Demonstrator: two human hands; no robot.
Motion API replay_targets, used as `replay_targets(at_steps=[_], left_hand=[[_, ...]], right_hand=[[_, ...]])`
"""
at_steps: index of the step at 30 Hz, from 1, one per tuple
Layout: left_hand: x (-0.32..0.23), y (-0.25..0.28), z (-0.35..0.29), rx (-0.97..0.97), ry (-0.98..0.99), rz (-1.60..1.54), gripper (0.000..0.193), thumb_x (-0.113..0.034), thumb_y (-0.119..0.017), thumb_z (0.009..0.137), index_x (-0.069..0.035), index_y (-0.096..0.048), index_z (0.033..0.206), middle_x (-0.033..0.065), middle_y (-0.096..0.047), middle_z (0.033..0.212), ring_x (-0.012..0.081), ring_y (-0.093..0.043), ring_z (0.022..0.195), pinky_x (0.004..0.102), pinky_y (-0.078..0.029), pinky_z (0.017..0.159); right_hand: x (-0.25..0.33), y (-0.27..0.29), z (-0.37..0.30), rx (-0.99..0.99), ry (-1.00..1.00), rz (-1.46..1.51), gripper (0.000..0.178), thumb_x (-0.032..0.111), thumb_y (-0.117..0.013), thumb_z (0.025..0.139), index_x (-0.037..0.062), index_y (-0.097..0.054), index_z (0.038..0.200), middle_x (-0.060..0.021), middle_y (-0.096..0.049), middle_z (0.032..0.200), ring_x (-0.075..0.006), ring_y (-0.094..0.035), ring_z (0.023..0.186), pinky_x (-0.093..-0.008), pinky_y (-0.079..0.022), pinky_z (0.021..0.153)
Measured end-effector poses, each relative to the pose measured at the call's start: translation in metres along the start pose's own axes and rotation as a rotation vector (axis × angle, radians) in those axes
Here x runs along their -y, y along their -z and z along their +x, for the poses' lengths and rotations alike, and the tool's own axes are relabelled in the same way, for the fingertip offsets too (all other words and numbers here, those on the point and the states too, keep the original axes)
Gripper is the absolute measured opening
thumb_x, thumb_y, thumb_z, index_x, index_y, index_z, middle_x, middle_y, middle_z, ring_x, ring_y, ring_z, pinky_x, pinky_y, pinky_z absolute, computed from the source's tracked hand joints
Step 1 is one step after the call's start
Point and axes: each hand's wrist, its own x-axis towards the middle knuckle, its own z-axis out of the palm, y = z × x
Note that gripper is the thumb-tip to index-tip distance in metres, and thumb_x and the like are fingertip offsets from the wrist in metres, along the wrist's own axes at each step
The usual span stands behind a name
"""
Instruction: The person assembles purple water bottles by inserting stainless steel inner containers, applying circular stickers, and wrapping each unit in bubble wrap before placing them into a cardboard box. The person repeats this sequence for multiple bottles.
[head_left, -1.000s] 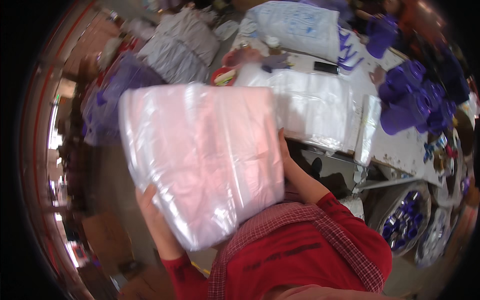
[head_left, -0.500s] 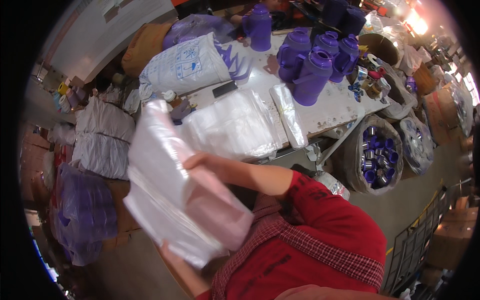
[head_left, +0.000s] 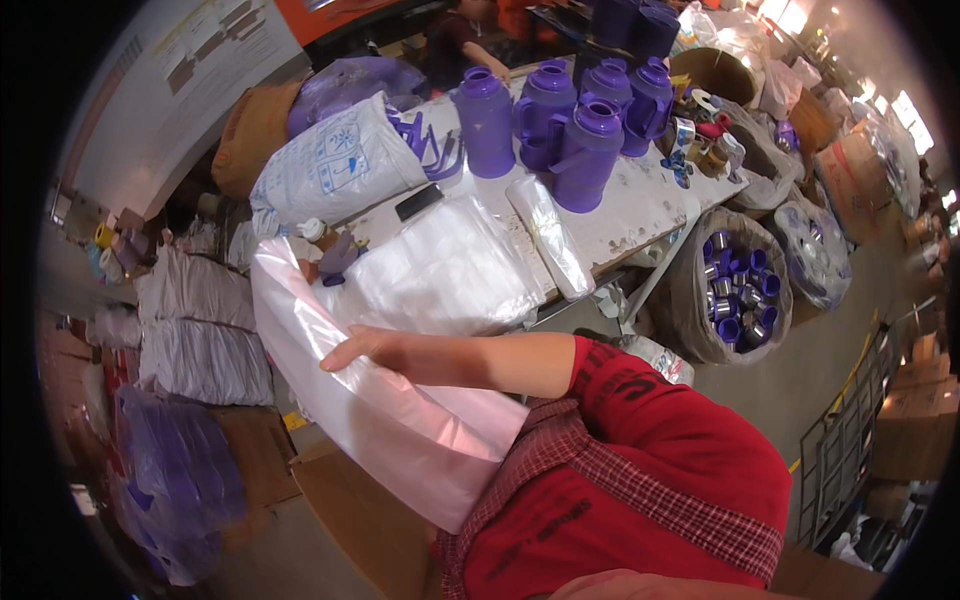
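Observation:
My right hand (head_left: pixel 365 350) grips a folded bundle of thin, translucent plastic bags (head_left: pixel 400 450), its fingers closed on the upper side. The bundle bends and hangs down against my checked apron. My left hand is out of sight, hidden behind the bundle or my body. Just beyond, a flat stack of clear plastic bags (head_left: pixel 440 270) lies on the white table (head_left: pixel 640 215), overhanging its near edge. To its right lies a rolled clear plastic bundle (head_left: pixel 550 238). A small black block (head_left: pixel 419 202) rests behind the stack.
Several purple vacuum jugs (head_left: pixel 587 160) stand on the table, near a white sack (head_left: pixel 335 160) of purple handles. A co-worker's arm (head_left: pixel 485 58) reaches towards a jug. A lined bin of purple-and-silver cups (head_left: pixel 740 295) stands right. An open cardboard box (head_left: pixel 365 515) is below.
The bundle has folded over and sunk closer to my body. My left hand has gone from view. At the back, a jug now stands nearer the others.

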Motion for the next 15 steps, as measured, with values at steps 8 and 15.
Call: replay_targets(at_steps=[8,15], left_hand=[[-0.061,-0.011,0.036,-0.029,-0.012,0.081,0.057,-0.019,-0.052,0.088,0.006,-0.039,0.137,0.0185,-0.051,0.132,0.0303,-0.054,0.115,0.0413,-0.045,0.098],[-0.078,0.000,0.064,-0.062,0.074,0.100,0.056,-0.019,-0.052,0.089,0.006,-0.039,0.137,0.0184,-0.051,0.132,0.0306,-0.055,0.115,0.0418,-0.046,0.098]], right_hand=[[0.043,0.046,-0.009,0.069,0.085,0.140,0.068,0.025,-0.080,0.065,-0.0024,-0.052,0.121,-0.0146,-0.062,0.106,-0.0249,-0.063,0.094,-0.0387,-0.050,0.085],[0.073,0.069,0.009,0.166,0.070,0.173,0.067,0.024,-0.078,0.069,-0.0040,-0.051,0.123,-0.0146,-0.062,0.107,-0.0240,-0.064,0.094,-0.0363,-0.050,0.085]])
